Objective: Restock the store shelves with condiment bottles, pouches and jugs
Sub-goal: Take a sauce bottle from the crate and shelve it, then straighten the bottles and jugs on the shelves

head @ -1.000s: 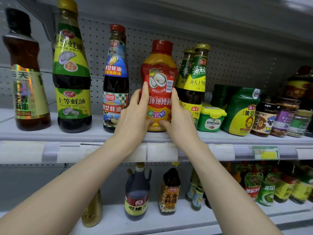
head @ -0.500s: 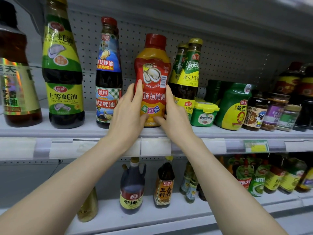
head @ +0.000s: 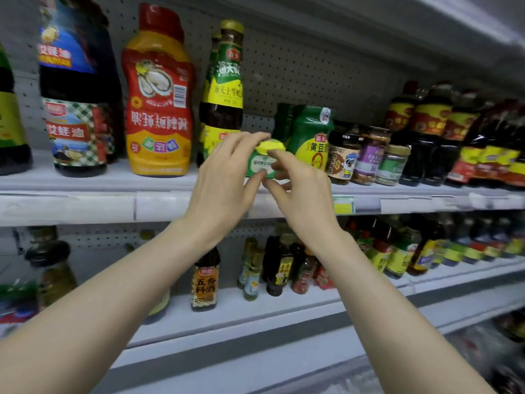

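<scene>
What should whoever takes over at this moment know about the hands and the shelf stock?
Left hand: grip round the small green tub, fingers over its yellow lid.
Right hand: pinches the tub's right side.
Tub: on the upper shelf, beside the green pouch.
Done: red-and-yellow squeeze bottle stands upright there, free of both hands.
Left: probably settle the tub, then further stock.

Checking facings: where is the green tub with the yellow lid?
Head view, centre: the green tub sits on the upper shelf, between the green-labelled bottle at left and the green pouch at right, left hand and right hand on it.
</scene>
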Action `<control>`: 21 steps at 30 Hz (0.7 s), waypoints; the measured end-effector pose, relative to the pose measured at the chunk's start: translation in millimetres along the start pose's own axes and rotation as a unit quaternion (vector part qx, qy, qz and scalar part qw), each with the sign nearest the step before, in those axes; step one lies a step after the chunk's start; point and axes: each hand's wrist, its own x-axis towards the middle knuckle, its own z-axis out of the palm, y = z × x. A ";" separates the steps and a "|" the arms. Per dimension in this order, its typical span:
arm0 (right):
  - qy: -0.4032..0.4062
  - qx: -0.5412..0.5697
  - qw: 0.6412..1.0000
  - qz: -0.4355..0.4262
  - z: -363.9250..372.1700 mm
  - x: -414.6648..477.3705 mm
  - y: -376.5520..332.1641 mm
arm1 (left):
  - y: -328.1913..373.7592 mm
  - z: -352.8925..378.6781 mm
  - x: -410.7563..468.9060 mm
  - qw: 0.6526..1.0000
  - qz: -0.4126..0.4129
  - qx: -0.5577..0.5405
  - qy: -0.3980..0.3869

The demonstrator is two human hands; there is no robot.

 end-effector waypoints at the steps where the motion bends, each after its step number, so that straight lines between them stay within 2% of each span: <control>1: -0.005 -0.015 1.000 0.007 -12.8 -7.6 14.1 | 13.4 12.4 -0.5 1.000 -0.006 -0.017 -0.007; 10: -0.007 -0.168 0.981 0.102 -158.3 -109.3 143.8 | 166.1 138.8 -15.1 0.984 -0.001 -0.143 -0.104; 21: -0.005 -0.266 0.938 0.223 -324.8 -247.9 251.4 | 360.0 277.5 -56.9 0.943 0.034 -0.269 -0.191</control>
